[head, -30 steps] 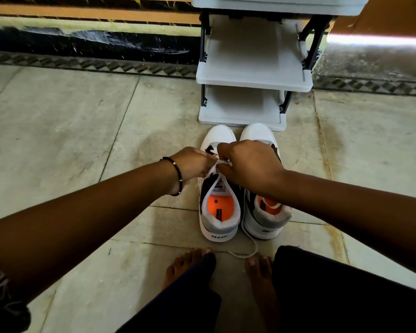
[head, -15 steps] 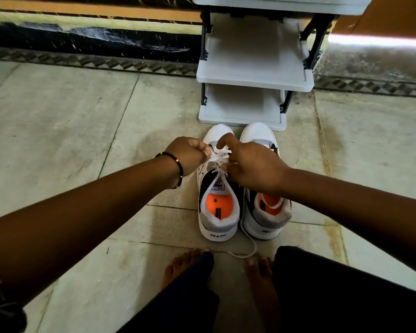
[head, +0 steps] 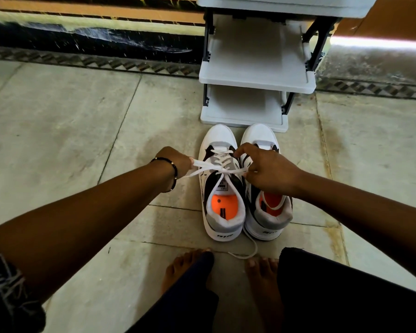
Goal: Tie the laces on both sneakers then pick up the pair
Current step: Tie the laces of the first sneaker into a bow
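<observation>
Here, two low-cut sneakers stand side by side on a floor (head: 58, 121) of large, mottled stone tiles, toes pointing toward a grey plastic shoe rack (head: 257, 75) with flat, smooth shelves and dark uprights. The left sneaker (head: 222, 188) has a smooth white toe cap, black side panels, a padded grey heel collar and a bright orange insole; the right sneaker (head: 265, 212), of the same make, touches it along the inner side. The flat white woven laces (head: 222, 169) of the left sneaker are drawn out sideways, crossing at a knot over the tongue. The left hand (head: 175, 162), its wrist ringed by a thin beaded bracelet (head: 174, 173), pinches a loop and an end to the left of the shoe; its fingertips are turned away from the camera. The right hand (head: 267, 168) pinches the other loop between thumb and curled fingers, its index finger crooked above the eyelets. A loose lace (head: 250, 251) from the right sneaker trails in a curve on the tile near the person's bare feet (head: 262, 284).

Compared with half a second earlier, the hands, then close together over the tongue, now stand well apart, and the laces, then bunched between them, are stretched taut. The sneakers have not shifted.
</observation>
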Demonstrator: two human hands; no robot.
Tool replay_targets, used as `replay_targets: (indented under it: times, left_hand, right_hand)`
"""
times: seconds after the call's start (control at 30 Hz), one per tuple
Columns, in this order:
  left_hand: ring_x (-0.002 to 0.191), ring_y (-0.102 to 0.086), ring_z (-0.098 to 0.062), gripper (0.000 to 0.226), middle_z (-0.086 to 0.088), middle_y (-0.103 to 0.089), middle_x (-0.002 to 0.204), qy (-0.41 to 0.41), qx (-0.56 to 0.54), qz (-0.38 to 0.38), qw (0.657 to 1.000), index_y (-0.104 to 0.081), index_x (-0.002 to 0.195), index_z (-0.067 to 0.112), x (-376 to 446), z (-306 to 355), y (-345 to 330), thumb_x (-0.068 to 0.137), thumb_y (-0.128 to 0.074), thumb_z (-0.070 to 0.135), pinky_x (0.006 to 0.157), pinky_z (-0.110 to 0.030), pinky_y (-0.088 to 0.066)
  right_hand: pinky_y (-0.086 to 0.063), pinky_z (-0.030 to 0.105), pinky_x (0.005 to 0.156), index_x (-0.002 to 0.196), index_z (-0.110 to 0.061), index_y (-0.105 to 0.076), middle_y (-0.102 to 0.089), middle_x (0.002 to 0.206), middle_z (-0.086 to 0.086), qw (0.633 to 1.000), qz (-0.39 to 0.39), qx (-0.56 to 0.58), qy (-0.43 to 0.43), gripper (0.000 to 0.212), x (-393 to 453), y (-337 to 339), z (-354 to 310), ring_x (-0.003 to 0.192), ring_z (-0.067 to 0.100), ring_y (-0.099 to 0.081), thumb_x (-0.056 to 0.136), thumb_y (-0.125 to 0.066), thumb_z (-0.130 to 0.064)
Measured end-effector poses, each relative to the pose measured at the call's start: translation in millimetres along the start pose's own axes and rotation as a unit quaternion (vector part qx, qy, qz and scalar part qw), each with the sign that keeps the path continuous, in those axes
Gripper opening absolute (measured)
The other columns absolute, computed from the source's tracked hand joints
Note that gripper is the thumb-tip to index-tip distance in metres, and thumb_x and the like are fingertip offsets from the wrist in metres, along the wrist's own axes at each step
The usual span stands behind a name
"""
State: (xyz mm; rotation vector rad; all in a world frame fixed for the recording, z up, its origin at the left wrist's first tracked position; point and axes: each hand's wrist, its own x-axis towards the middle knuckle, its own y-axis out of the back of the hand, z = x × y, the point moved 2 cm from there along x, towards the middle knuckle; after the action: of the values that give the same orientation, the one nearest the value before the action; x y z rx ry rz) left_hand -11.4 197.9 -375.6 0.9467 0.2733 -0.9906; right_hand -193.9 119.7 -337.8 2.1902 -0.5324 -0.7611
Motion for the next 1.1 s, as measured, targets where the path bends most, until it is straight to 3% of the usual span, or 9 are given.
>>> replay_targets:
  times: [0.23, 0.43, 0.5, 0.57, 0.67, 0.77, 0.87, 1.0, 1.1]
  left_hand:
    - [0.125, -0.047, -0.027, 0.041, -0.011, -0.048, 0.139, 0.014, 0.188, -0.023, 0.982, -0.037, 0.134, 0.007, -13, 12, 7, 0.099, -0.027, 0.026, 0.098, -0.031, -0.038]
    - [0.124, -0.047, -0.028, 0.042, -0.012, -0.049, 0.139, 0.013, 0.197, -0.048, 0.979, -0.039, 0.133, 0.004, -10, 5, 1, 0.100, -0.026, 0.026, 0.096, -0.028, -0.039]
    - [0.113, -0.055, -0.027, 0.037, -0.014, -0.055, 0.129, 0.019, 0.186, -0.066, 0.980, -0.050, 0.121, 0.002, -8, 6, 0, 0.099, -0.028, 0.023, 0.078, -0.012, -0.043]
    - [0.081, -0.059, -0.023, 0.030, -0.013, -0.060, 0.099, 0.021, 0.104, -0.068, 0.992, -0.061, 0.094, 0.001, -4, 1, -3, 0.097, -0.035, 0.016, 0.056, -0.005, -0.039]
    - [0.070, -0.058, -0.025, 0.015, -0.006, -0.058, 0.069, -0.029, -0.064, 0.004, 0.997, -0.066, 0.086, -0.002, -3, -6, -1, 0.087, -0.053, 0.007, 0.083, -0.033, -0.053]
    - [0.102, -0.058, -0.030, 0.030, -0.011, -0.064, 0.101, -0.113, 0.031, 0.049, 0.992, -0.061, 0.105, 0.009, -11, -6, -6, 0.081, -0.063, 0.028, 0.094, -0.038, -0.047]
    - [0.129, -0.039, -0.030, 0.076, -0.006, -0.042, 0.140, -0.275, 0.185, 0.041, 0.943, -0.040, 0.133, 0.024, -37, 8, -20, 0.066, -0.054, 0.058, 0.105, -0.045, -0.036]
    - [0.137, -0.026, -0.023, 0.067, 0.003, -0.041, 0.142, -0.475, 0.331, 0.009, 0.815, -0.042, 0.132, 0.027, -73, 25, -50, 0.073, -0.057, 0.055, 0.110, -0.043, -0.023]
    - [0.142, -0.017, -0.023, 0.060, 0.003, -0.039, 0.143, -0.462, 0.411, -0.035, 0.785, -0.044, 0.130, 0.027, -78, 9, -65, 0.079, -0.050, 0.057, 0.114, -0.043, -0.013]
  right_hand:
    - [-0.035, 0.022, 0.047, 0.109, -0.026, -0.050, -0.053, 0.063, -0.003, 0.990, -0.009, 0.134, -0.048, 0.036, -8, -7, 10, 0.047, 0.008, -0.042, 0.080, -0.053, -0.005]
    - [-0.037, 0.027, 0.053, 0.111, -0.024, -0.053, -0.055, 0.066, 0.000, 0.981, -0.015, 0.178, -0.074, 0.038, -7, -7, 16, 0.056, 0.013, -0.045, 0.080, -0.056, -0.002]
    - [-0.037, 0.027, 0.052, 0.110, -0.023, -0.052, -0.055, 0.066, 0.000, 0.981, -0.017, 0.178, -0.078, 0.037, -8, -9, 16, 0.055, 0.013, -0.045, 0.080, -0.056, -0.002]
    - [-0.037, 0.027, 0.052, 0.108, -0.023, -0.052, -0.056, 0.067, 0.002, 0.979, -0.013, 0.188, -0.078, 0.034, -11, -12, 15, 0.055, 0.014, -0.045, 0.081, -0.055, -0.002]
    - [-0.041, 0.026, 0.056, 0.107, -0.021, -0.051, -0.061, 0.076, 0.001, 0.978, 0.016, 0.193, -0.076, 0.026, -17, -9, 21, 0.063, 0.013, -0.051, 0.084, -0.060, -0.012]
    - [-0.042, 0.019, 0.051, 0.103, -0.016, -0.051, -0.063, 0.069, 0.000, 0.960, 0.038, 0.261, -0.092, 0.023, -27, -1, 34, 0.058, 0.011, -0.054, 0.085, -0.063, -0.021]
    - [-0.037, 0.011, 0.041, 0.097, -0.013, -0.055, -0.061, 0.062, 0.001, 0.954, 0.069, 0.277, -0.096, 0.016, -36, 8, 48, 0.052, 0.006, -0.053, 0.086, -0.062, -0.021]
    - [-0.041, 0.021, 0.052, 0.085, -0.007, -0.064, -0.064, 0.068, 0.004, 0.974, 0.094, 0.188, -0.086, 0.009, -45, 8, 56, 0.063, 0.014, -0.059, 0.085, -0.061, -0.016]
    - [-0.044, 0.022, 0.061, 0.081, -0.009, -0.066, -0.067, 0.079, 0.007, 0.987, 0.075, 0.118, -0.081, 0.008, -55, 0, 55, 0.073, 0.017, -0.061, 0.083, -0.064, -0.017]
